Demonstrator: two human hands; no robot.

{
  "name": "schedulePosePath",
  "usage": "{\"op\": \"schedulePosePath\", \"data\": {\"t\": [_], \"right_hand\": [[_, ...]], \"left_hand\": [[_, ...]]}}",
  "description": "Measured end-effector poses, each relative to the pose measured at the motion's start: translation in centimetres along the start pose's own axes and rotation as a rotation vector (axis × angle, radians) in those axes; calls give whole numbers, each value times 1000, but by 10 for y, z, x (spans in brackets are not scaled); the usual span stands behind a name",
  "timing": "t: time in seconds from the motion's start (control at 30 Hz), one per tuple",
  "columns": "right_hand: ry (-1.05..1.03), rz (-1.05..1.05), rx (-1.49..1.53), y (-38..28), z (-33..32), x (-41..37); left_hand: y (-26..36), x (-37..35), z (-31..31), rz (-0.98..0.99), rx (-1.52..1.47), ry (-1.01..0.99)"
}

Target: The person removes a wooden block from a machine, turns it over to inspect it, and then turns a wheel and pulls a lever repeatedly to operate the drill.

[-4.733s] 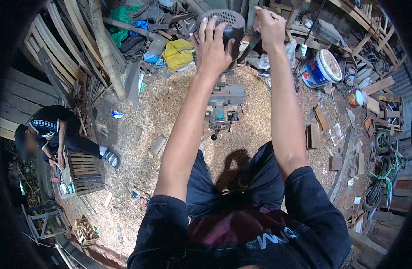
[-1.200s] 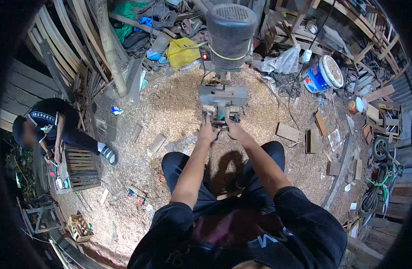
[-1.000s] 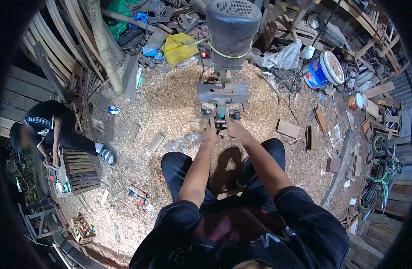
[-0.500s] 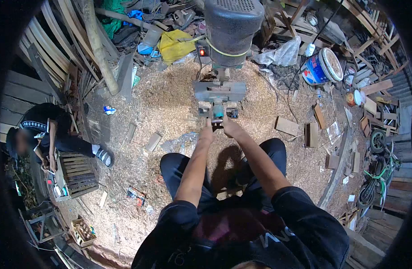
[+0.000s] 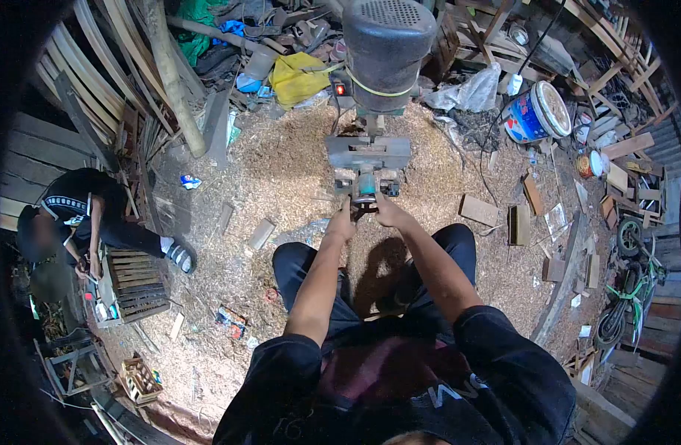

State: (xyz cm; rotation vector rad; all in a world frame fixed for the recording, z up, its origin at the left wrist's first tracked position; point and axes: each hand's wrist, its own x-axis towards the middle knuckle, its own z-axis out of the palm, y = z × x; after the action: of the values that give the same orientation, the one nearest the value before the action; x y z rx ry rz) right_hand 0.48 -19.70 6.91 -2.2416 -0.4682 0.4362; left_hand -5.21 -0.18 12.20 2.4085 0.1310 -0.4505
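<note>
In front of me stands a machine with a large dark motor housing (image 5: 389, 52), perforated on top and ringed by a yellow-green band. Below it sits a grey metal work table (image 5: 369, 152) with a slotted top. A small dark handwheel (image 5: 365, 210) projects from the table's near side, behind a greenish round part (image 5: 366, 183). My left hand (image 5: 343, 224) grips the wheel's left side, fingers closed. On the right side, my right hand (image 5: 389, 213) is closed round the rim. My fingertips are partly hidden. Both arms reach straight forward.
Sawdust covers the floor (image 5: 274, 170). Wood blocks (image 5: 479, 211) lie to the right, near a paint bucket (image 5: 537, 113). A lit red switch (image 5: 340, 90) is beside the motor. At left, another person (image 5: 81, 200) sits by a slatted wooden crate (image 5: 136, 282).
The view has shifted slightly, so most things appear a little further right. Both hands stay on the handwheel, and more of its dark lower rim shows between them.
</note>
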Motion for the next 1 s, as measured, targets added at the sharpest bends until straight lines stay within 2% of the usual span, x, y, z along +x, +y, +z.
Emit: {"op": "schedulePosePath", "data": {"t": [0.03, 0.07, 0.17, 0.23, 0.3, 0.37, 0.43, 0.5, 0.57, 0.6, 0.7, 0.73, 0.83, 0.97, 1.0], "right_hand": [[-1, -57, 22, 3, 0, 3], [23, 39, 72, -47, -38, -8], [518, -16, 112, -52, -75, 13], [815, -123, 185, -83, -127, 32], [934, -223, 334, -135, -188, 44], [1071, -258, 388, -168, -247, 68], [1216, -360, 459, -219, -301, 76], [1252, -349, 470, -261, -346, 78], [1250, -379, 501, -254, -386, 116], [1247, -281, 352, -259, -402, 121], [1050, -186, 354, -245, -433, 163], [1006, -129, 270, -251, -439, 163], [762, -100, 295, -276, -451, 160], [843, -16, 301, -281, -478, 193], [674, -137, 543, -264, -494, 213]], "left_hand": [[-4, 2, 1, 32, -16, 50], [22, -6, -23, 20, -49, 130], [78, -5, -82, 350, -161, 544], [141, -10, -143, 541, -279, 735], [200, -10, -198, 763, -277, 993], [251, -5, -244, 917, -351, 1048], [297, 3, -279, 1044, -247, 1217], [326, 15, -295, 987, -156, 1204], [341, 24, -294, 906, -46, 1225], [343, 31, -293, 894, -21, 1269], [338, 43, -287, 871, 25, 1343], [338, 43, -287, 874, 14, 1336], [340, 45, -286, 871, 12, 1346], [340, 43, -288, 864, 26, 1338], [340, 42, -287, 864, 30, 1331]]}}
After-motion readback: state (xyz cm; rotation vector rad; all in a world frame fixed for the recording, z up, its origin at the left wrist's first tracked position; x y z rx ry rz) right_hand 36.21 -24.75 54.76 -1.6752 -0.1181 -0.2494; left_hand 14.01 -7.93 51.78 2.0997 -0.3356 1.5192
